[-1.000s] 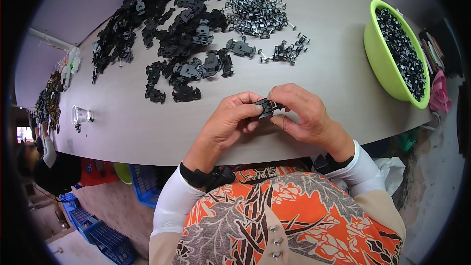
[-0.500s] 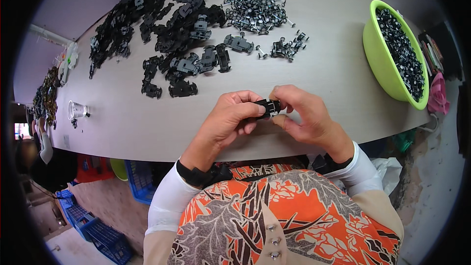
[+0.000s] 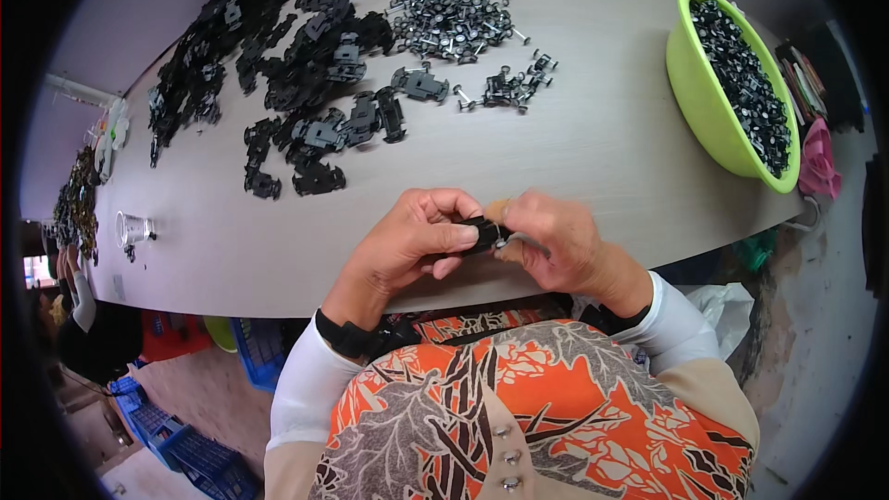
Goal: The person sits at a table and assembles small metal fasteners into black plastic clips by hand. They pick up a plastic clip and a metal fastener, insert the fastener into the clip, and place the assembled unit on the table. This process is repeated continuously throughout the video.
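Near the table's front edge, my left hand (image 3: 412, 236) is closed round a small black toy car chassis (image 3: 480, 235), thumb on top. My right hand (image 3: 560, 236) pinches at the chassis's right end, where a bit of silvery metal shows between the fingers. Whether that metal is a wheel axle I cannot tell, since the fingertips cover it. Ahead of my hands lies a big heap of black and grey toy car chassis (image 3: 315, 74). Beside it is a pile of wheel axles (image 3: 454, 18) with small wheels, and a smaller cluster of axles (image 3: 512, 88) lies nearer.
A lime-green basin (image 3: 681, 74) full of small wheeled parts stands on the table (image 3: 593, 130) at the right. To the left are a clear plastic cup (image 3: 136, 228) and another person's arm (image 3: 81, 301) by a further heap. Blue crates (image 3: 255, 352) sit below the table edge.
Both hands, with the chassis between them, have shifted slightly left and down in the picture. My right fingers have curled closer over the chassis's end. The whole view has also moved a little.
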`<action>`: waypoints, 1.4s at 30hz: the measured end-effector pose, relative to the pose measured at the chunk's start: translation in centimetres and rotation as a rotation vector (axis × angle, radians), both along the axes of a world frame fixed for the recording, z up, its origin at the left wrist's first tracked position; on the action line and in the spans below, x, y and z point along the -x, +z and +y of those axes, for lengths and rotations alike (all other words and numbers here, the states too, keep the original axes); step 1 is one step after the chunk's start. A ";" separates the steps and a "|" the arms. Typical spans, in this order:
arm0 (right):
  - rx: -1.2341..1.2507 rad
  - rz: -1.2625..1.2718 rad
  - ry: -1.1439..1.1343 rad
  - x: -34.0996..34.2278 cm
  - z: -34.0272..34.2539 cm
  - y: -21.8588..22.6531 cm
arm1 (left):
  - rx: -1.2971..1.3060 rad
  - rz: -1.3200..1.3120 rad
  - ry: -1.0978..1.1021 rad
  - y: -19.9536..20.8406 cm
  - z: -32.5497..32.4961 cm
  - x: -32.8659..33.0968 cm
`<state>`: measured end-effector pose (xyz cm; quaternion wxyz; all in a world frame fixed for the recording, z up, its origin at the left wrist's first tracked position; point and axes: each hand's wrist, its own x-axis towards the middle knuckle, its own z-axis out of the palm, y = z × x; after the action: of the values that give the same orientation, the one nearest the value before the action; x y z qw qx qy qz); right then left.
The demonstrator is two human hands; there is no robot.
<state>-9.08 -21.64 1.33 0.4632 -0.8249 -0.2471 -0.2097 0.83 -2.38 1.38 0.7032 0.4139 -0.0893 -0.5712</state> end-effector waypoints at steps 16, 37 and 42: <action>0.399 0.026 -0.369 -9.1 -11.1 1.8 | -0.179 -0.069 0.172 0.3 -3.6 -1.6; -0.087 0.216 0.105 -4.7 -5.8 1.0 | 0.041 0.139 0.194 -0.3 -4.3 -0.8; -0.057 0.200 0.086 -4.0 -5.3 0.8 | 0.030 0.142 0.211 -1.0 -3.9 -0.2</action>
<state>-5.06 -26.92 2.14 0.5174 -0.8168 -0.2287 -0.1134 0.99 -6.32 0.37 0.7700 0.3688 -0.0039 -0.5206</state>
